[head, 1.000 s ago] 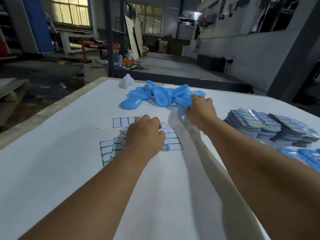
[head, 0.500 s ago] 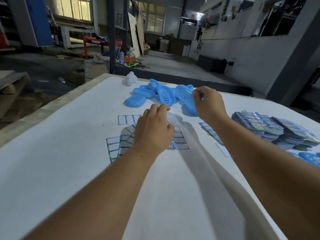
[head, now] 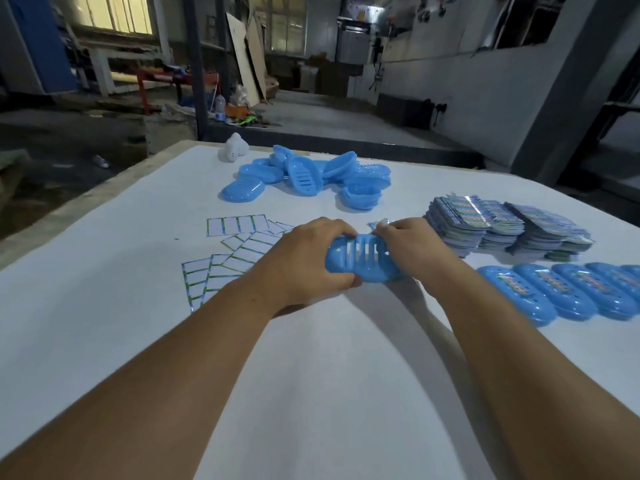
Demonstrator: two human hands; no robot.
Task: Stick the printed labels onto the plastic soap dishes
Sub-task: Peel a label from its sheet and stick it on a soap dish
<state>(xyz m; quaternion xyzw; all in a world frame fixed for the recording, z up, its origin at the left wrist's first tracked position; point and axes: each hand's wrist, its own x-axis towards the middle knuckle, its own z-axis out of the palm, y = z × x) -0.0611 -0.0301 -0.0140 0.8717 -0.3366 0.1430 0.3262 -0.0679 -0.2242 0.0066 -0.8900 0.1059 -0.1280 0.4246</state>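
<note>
Two hands, left hand and right hand, grasp a slotted blue soap dish over a white table in a dim workshop, fingers curled around its ends.

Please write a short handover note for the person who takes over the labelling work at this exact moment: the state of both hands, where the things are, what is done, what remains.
Left hand and right hand both grip one slotted blue soap dish just above the table; no label shows on it.
Unlabelled dishes lie piled at the far side.
Stacks of printed labels sit on the right.
Emptied backing sheets lie on the left.
Done: a row of labelled dishes at the right edge.
Left: label the held dish, then the pile.
</note>
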